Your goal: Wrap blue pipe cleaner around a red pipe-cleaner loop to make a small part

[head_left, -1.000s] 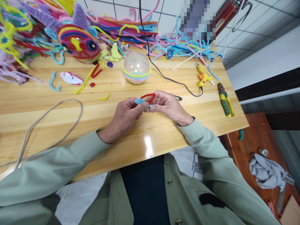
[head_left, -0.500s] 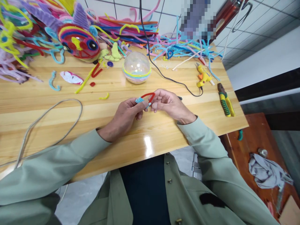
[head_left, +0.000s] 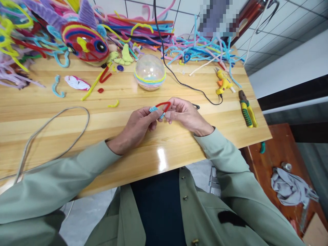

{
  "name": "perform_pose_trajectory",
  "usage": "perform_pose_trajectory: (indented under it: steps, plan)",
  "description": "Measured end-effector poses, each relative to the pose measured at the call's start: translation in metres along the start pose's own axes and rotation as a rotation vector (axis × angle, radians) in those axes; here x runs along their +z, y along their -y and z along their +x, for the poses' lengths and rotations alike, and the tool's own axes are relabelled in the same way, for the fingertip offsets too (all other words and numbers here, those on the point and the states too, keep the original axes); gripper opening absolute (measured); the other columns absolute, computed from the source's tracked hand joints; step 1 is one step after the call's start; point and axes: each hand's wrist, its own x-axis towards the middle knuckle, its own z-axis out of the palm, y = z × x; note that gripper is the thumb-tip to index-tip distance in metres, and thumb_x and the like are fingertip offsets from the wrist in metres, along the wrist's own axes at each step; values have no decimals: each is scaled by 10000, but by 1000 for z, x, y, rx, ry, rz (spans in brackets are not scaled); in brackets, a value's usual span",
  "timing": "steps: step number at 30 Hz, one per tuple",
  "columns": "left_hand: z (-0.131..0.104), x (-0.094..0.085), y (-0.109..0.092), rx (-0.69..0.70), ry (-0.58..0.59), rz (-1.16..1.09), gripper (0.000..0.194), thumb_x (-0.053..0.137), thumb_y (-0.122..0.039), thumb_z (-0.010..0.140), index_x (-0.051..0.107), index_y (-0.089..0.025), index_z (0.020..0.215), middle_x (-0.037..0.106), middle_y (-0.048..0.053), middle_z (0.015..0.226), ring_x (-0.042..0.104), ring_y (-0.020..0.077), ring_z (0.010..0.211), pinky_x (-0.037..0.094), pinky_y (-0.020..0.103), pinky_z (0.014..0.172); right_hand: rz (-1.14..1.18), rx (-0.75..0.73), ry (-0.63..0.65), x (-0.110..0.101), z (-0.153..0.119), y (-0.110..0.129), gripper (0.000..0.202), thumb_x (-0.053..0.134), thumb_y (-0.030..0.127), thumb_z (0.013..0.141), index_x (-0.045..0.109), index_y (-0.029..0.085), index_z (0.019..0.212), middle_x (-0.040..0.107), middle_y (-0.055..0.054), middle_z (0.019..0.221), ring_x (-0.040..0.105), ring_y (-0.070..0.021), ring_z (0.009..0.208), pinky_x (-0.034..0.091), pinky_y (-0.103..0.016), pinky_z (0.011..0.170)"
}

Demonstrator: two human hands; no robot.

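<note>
My left hand (head_left: 143, 123) pinches a light blue piece of pipe cleaner (head_left: 153, 109) between thumb and fingers. A red pipe cleaner (head_left: 164, 103), bent to a point, arches from it across to my right hand (head_left: 183, 114). The fingertips of that hand are closed on the red strip's right end, close to the left thumb. Beyond my hands a clear plastic ball (head_left: 150, 71) rests on the table, with yellow, blue and pink bands round its lower half. A short yellow pipe cleaner (head_left: 113, 104) lies to the left of my hands.
A yellow glue gun (head_left: 223, 83) and pliers (head_left: 247, 111) lie at the right; the gun's black cord crosses the table. A decorated animal head (head_left: 85, 42) and heaps of pipe cleaners (head_left: 189, 51) line the back. A grey cable (head_left: 38, 131) loops at the left.
Both hands stay almost in place on the blue and red pieces. The red strip has shifted very slightly, and the whole view has moved a little.
</note>
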Motion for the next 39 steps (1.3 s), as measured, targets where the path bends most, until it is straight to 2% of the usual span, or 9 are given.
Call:
perform_pose_trajectory:
  steps: [3,8,15,21,25,28,32,39]
  plan:
    - [-2,-2,0,51,-24,84,553,994,-695,817,768,-200,721,649,11,644,493,112,550,367,277,524,-23,5,0,2,-1,2,417,1011,470,906,722,191,1016,798,-1,866,697,-113,733,573,-233,673]
    - [-5,-4,-4,137,-59,240,462,927,-621,925,778,-220,753,618,-1,611,509,141,562,384,294,538,-22,17,2,4,0,3,399,1012,440,888,723,191,1004,814,-15,907,698,-114,742,590,-232,667]
    - [-7,-2,-7,124,-65,268,478,907,-637,920,770,-216,739,603,-1,607,495,142,563,378,300,545,14,-18,21,4,0,0,392,1003,410,890,698,196,1016,784,8,879,687,-108,740,578,-215,647]
    - [-8,-1,-7,204,-87,302,446,917,-572,927,733,-228,712,561,-27,599,444,133,560,351,309,548,-21,-12,31,6,0,2,395,990,424,892,696,197,1026,759,20,867,662,-100,715,588,-232,667]
    - [-8,-1,-3,227,-90,312,408,906,-525,943,733,-244,705,540,-31,590,415,139,562,326,318,548,-29,-6,-9,8,-1,2,361,971,427,915,709,197,1008,763,20,846,675,-102,702,595,-238,668]
    - [-9,-1,-3,211,-88,318,435,906,-580,942,748,-251,706,560,-20,592,417,145,558,305,325,538,-32,-17,-43,10,-2,1,333,943,435,950,718,193,989,754,24,809,685,-106,691,605,-244,672]
    - [-10,0,-3,205,-75,307,487,899,-653,943,759,-252,704,584,-7,592,444,152,552,304,332,531,-39,-4,-53,11,-2,1,361,975,446,916,723,191,954,757,25,798,691,-107,688,609,-246,668]
    - [-9,0,0,234,-56,299,546,843,-717,986,745,-249,722,606,0,604,481,163,562,367,339,558,-38,-15,-50,13,-2,3,327,949,424,930,711,199,919,785,18,824,685,-99,663,624,-263,692]
